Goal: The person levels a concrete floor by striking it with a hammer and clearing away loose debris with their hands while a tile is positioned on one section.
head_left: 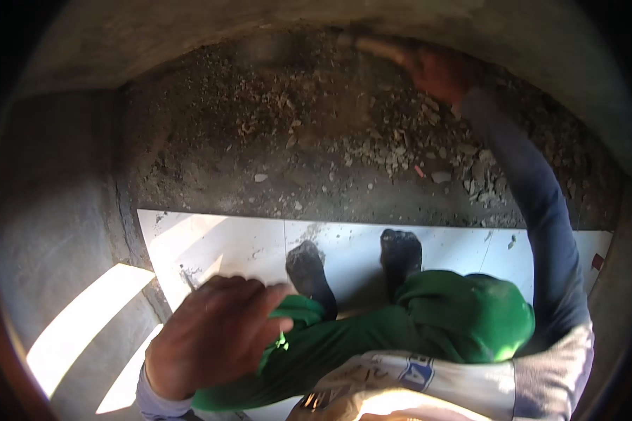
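Note:
My right hand reaches far out over the rubble, closed around a wooden-handled tool. Motion smears the tool's dark far end, so its kind is unclear; it lies close to the back wall. Below it spread loose dirt and broken chips. My left hand hovers near my left knee, back of the hand up. Its thumb and forefinger stand apart, the other fingers are bent, and nothing shows in it.
White floor tiles lie under my dark-socked feet, their far edge meeting the rough dirt bed. Grey walls enclose the left, back and right sides. A small red piece rests among the chips. Sunlight patches fall at the left.

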`<state>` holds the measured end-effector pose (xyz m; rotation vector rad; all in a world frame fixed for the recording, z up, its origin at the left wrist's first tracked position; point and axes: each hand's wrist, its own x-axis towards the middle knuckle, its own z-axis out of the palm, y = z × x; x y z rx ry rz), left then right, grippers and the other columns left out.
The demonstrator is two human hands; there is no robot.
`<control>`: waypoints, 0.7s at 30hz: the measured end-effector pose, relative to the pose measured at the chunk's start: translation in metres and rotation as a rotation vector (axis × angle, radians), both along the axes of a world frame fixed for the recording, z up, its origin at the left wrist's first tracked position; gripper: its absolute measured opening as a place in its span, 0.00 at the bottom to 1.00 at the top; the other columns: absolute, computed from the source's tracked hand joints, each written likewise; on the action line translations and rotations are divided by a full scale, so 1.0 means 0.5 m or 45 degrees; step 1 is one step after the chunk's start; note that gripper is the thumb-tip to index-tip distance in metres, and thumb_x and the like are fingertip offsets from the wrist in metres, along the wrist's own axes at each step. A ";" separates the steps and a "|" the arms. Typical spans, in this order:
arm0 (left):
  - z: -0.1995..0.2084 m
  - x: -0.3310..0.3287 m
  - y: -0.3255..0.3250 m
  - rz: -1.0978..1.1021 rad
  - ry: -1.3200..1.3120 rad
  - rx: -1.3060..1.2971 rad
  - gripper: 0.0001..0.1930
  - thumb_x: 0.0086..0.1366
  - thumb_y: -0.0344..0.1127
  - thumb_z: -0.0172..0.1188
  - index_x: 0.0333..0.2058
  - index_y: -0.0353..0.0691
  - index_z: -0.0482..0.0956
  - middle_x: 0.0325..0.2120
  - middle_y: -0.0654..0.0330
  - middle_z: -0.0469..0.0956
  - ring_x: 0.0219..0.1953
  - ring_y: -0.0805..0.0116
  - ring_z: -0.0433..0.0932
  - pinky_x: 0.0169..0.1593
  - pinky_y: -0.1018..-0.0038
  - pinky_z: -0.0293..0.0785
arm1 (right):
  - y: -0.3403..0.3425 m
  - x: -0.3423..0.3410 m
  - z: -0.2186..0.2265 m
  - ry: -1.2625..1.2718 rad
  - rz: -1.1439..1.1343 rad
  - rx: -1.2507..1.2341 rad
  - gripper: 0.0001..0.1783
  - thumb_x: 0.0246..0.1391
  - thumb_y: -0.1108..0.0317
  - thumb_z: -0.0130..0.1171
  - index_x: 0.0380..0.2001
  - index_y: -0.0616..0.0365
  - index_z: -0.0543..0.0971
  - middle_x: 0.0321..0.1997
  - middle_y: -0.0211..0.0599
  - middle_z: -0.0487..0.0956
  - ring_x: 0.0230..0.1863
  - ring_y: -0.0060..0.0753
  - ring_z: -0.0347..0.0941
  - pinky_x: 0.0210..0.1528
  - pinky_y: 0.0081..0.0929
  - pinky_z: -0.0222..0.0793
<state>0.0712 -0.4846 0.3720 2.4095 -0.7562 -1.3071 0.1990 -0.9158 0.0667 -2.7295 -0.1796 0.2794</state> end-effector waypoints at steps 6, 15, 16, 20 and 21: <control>-0.014 0.011 0.009 0.037 0.056 0.006 0.20 0.63 0.38 0.73 0.53 0.39 0.86 0.37 0.49 0.87 0.43 0.46 0.85 0.49 0.56 0.80 | 0.245 -0.147 0.120 -0.580 1.028 0.166 0.32 0.69 0.33 0.57 0.37 0.54 0.86 0.22 0.47 0.82 0.24 0.46 0.83 0.30 0.48 0.80; -0.010 -0.018 0.023 0.030 0.035 -0.011 0.19 0.63 0.38 0.74 0.51 0.39 0.86 0.36 0.51 0.87 0.41 0.46 0.85 0.46 0.55 0.80 | 0.171 -0.078 0.079 -0.107 0.289 -0.252 0.28 0.71 0.35 0.56 0.41 0.48 0.88 0.33 0.38 0.86 0.23 0.41 0.83 0.30 0.44 0.80; -0.013 -0.015 0.022 0.022 0.031 -0.018 0.19 0.63 0.39 0.74 0.51 0.39 0.86 0.36 0.51 0.87 0.41 0.46 0.85 0.47 0.56 0.80 | 0.202 -0.098 0.088 -0.103 0.294 -0.244 0.28 0.71 0.35 0.56 0.41 0.48 0.88 0.33 0.38 0.86 0.23 0.41 0.83 0.30 0.44 0.80; -0.033 0.009 0.009 -0.006 -0.023 -0.054 0.19 0.63 0.40 0.74 0.50 0.39 0.86 0.36 0.51 0.87 0.40 0.46 0.85 0.46 0.56 0.81 | 0.150 -0.011 0.033 -0.772 1.208 0.497 0.35 0.71 0.30 0.55 0.40 0.54 0.87 0.21 0.39 0.82 0.18 0.40 0.80 0.22 0.44 0.77; -0.024 0.016 0.001 -0.030 -0.044 -0.088 0.19 0.63 0.40 0.74 0.50 0.39 0.86 0.36 0.51 0.87 0.40 0.46 0.85 0.46 0.56 0.81 | 0.042 0.020 0.023 -0.337 0.583 0.345 0.37 0.70 0.29 0.54 0.39 0.56 0.87 0.19 0.40 0.80 0.17 0.40 0.79 0.21 0.44 0.76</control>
